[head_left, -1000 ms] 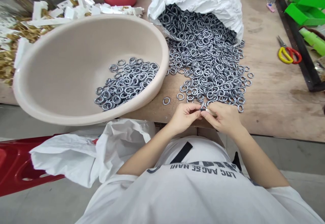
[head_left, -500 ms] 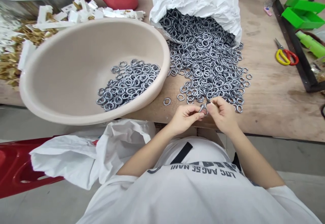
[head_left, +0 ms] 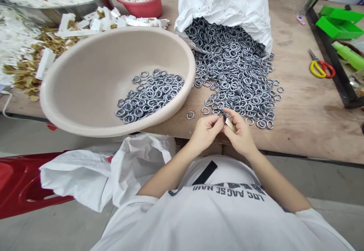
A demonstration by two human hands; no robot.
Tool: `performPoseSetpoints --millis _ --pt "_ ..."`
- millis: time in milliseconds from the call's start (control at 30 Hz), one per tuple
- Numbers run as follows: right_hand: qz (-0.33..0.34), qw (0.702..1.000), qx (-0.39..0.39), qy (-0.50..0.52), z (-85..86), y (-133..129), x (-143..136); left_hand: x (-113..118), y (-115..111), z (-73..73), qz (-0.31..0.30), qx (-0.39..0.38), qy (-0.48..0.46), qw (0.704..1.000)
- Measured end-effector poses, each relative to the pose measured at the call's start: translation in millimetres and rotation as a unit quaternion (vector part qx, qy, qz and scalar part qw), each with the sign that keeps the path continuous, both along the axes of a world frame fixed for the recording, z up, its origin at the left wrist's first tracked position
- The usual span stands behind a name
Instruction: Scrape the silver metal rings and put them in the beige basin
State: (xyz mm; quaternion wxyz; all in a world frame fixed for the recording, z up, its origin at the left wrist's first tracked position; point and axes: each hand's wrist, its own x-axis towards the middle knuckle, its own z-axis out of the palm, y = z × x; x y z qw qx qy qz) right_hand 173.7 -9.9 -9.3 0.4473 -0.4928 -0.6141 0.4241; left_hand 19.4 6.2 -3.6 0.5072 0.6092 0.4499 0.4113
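Note:
My left hand [head_left: 207, 130] is closed in a pinch at the table's front edge; the metal ring seen in it a moment ago is now mostly hidden by the fingers. Touching its fingertips, my right hand [head_left: 240, 133] grips a small blade-like tool [head_left: 231, 126] with a pale handle and a dark tip. Just beyond both hands spreads a heap of grey metal rings [head_left: 236, 72], spilling from a white sack [head_left: 224, 0]. To the left, a large beige basin [head_left: 85, 80] holds more metal rings [head_left: 153, 93] on its right side. One loose ring [head_left: 190, 115] lies between basin and heap.
Scissors [head_left: 321, 69] with yellow and red handles lie at right, near a dark metal frame [head_left: 330, 57] and green trays [head_left: 338, 27]. White and brown pieces [head_left: 28, 65], a steel bowl [head_left: 65, 12] and a red tub [head_left: 142, 6] stand behind the basin. A white bag [head_left: 136, 167] hangs below.
My hands have drawn together, and the ring in the left fingers is now covered. The right hand has turned, bringing the tool's pale handle into sight. The whole view has shifted slightly.

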Motion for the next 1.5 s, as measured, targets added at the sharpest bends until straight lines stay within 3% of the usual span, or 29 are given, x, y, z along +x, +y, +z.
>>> performPoseSetpoints --millis 100,300,433,567,667,733,800,867,900,933,1000,1067,1133,1167,1233,1367,1500 --pt "0.050 0.999 0.004 0.004 1.6 0.1 1.6 -1.6 2.7 1.7 -0.023 -0.008 0.000 1.000" --pt "0.044 0.993 -0.077 0.078 -7.8 2.6 1.9 -3.8 1.0 2.9 -0.040 -0.014 0.016 0.999" --pt "0.011 0.997 -0.048 0.053 -3.6 1.8 -1.0 1.7 2.5 -3.9 -0.005 -0.091 -0.100 0.991" --pt "0.058 0.991 0.056 -0.108 17.7 11.5 -7.8 -0.6 2.7 1.0 0.062 -0.230 -0.277 0.931" --pt "0.095 0.979 0.119 -0.135 30.9 30.5 -18.1 -19.2 -2.2 11.7 0.094 -0.305 -0.378 0.869" --pt "0.068 0.978 0.143 -0.137 33.6 44.4 -26.2 -37.0 -7.5 16.4 0.123 -0.298 -0.387 0.864" --pt "0.040 0.973 0.155 -0.164 32.0 54.8 -33.4 -53.7 -12.6 16.5 0.169 -0.236 -0.319 0.902" --pt "0.031 0.969 0.155 -0.190 28.0 58.9 -38.3 -66.1 -15.6 12.3 0.212 -0.133 -0.143 0.958" --pt "0.029 0.968 0.153 -0.195 25.7 58.6 -39.4 -70.3 -15.8 9.2 0.223 -0.074 -0.021 0.972" --pt "0.029 0.969 0.149 -0.196 23.2 56.9 -39.4 -73.4 -15.0 5.8 0.223 -0.020 0.107 0.969" --pt "0.028 0.970 0.141 -0.195 18.2 50.8 -36.1 -77.1 -11.0 -0.8 0.199 0.059 0.319 0.925" --pt "0.024 0.971 0.133 -0.198 13.1 43.5 -28.9 -79.2 -5.3 -5.9 0.175 0.096 0.435 0.878" --pt "0.012 0.972 0.121 -0.201 8.6 37.0 -20.5 -79.8 -1.0 -8.3 0.163 0.107 0.476 0.858" --pt "0.005 0.973 0.112 -0.200 6.7 34.3 -16.9 -79.2 -0.1 -8.3 0.158 0.110 0.472 0.861" --pt "0.001 0.980 0.089 -0.176 4.3 29.9 -12.5 -74.7 -2.0 -6.4 0.138 0.118 0.410 0.894" --pt "0.075 0.997 0.011 -0.029 7.8 22.0 -14.0 -51.2 -16.0 0.0 0.072 0.079 0.147 0.983" --pt "0.100 0.991 -0.042 0.076 17.9 12.2 -13.3 -22.8 -24.5 0.5 0.043 0.010 -0.054 0.998"
